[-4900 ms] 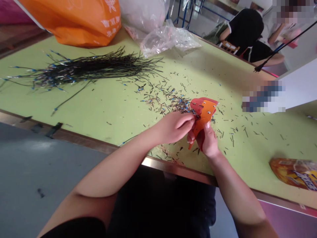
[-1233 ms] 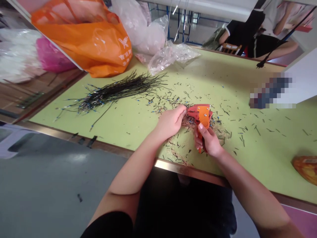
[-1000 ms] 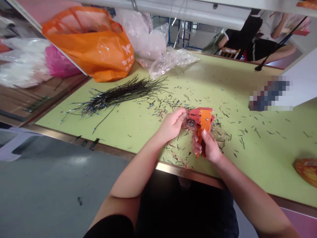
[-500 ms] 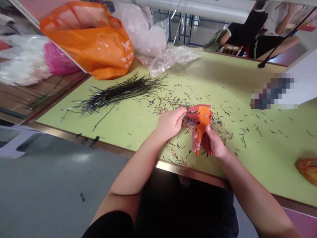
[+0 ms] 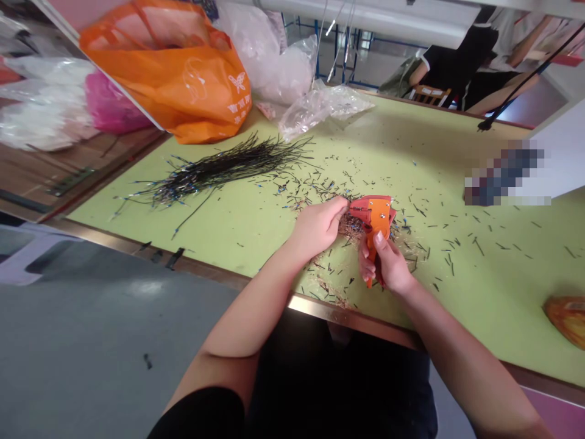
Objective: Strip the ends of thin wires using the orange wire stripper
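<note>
My right hand [image 5: 386, 261] is wrapped round the handles of an orange and red wire stripper [image 5: 378, 213], which are squeezed close together. The tool's jaws point left. At their mouth, my left hand [image 5: 319, 227] is closed in a pinch on a black wire, mostly hidden by the fingers. Short black offcuts and a heap of copper-coloured strands [image 5: 350, 227] lie beneath the tool. Farther left on the table, a bundle of black wires [image 5: 233, 163] with blue and silvery bits at the left ends lies flat.
On the green table [image 5: 219, 238], an orange bag [image 5: 201, 85] and clear plastic bags [image 5: 315, 110] stand at the back. A pixelated dark object [image 5: 503, 174] lies against the white panel at right. An orange-yellow item [image 5: 569, 317] sits at the right edge. Another person [image 5: 457, 61] sits beyond.
My right hand has squeezed the wire stripper's handles together. The wire that showed between my left fingers and the jaws is now mostly hidden. The camera view has shifted slightly.
</note>
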Available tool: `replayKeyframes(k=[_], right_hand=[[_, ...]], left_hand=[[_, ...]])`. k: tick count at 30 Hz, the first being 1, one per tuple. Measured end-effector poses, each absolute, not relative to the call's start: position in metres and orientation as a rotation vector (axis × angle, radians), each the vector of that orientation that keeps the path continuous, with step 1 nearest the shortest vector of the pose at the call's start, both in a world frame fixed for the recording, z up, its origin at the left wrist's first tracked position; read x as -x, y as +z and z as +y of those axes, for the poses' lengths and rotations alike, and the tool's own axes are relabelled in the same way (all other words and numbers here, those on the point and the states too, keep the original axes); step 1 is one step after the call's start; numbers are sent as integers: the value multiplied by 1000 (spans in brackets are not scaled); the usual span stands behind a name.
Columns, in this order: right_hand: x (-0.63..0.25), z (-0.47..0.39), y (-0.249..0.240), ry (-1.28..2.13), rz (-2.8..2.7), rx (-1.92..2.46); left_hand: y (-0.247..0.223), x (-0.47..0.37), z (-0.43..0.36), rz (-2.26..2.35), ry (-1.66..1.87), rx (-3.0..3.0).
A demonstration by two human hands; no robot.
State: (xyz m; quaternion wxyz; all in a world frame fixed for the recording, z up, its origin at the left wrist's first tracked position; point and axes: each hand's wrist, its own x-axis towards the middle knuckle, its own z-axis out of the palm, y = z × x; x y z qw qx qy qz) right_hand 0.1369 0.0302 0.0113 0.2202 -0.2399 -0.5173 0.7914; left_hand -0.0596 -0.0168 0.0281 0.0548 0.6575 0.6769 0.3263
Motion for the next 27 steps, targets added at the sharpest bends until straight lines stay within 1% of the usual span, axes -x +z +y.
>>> replayKeyframes(k=[9, 12, 19, 21, 23, 25, 27], right_hand=[[-127, 16, 6, 2115, -1341, 689], [-131, 15, 7, 2137, -1303, 633], [-133, 11, 14, 2082, -1187, 431], [-143, 19, 29, 1969, -1149, 371], [-158, 34, 46, 1693, -972, 360], [-171, 52, 59, 1580, -832, 370], [-172, 63, 58, 1492, -857, 443]], left_hand=[[24, 61, -15, 2037, 1056, -1956], [24, 62, -13, 2060, 1060, -1961], [21, 59, -13, 1984, 1228, -1910], [19, 69, -13, 2001, 1290, -1875], [16, 83, -10, 2118, 1407, -1729], [11, 96, -5, 2277, 1526, -1480], [7, 98, 0, 2324, 1551, -1401]])
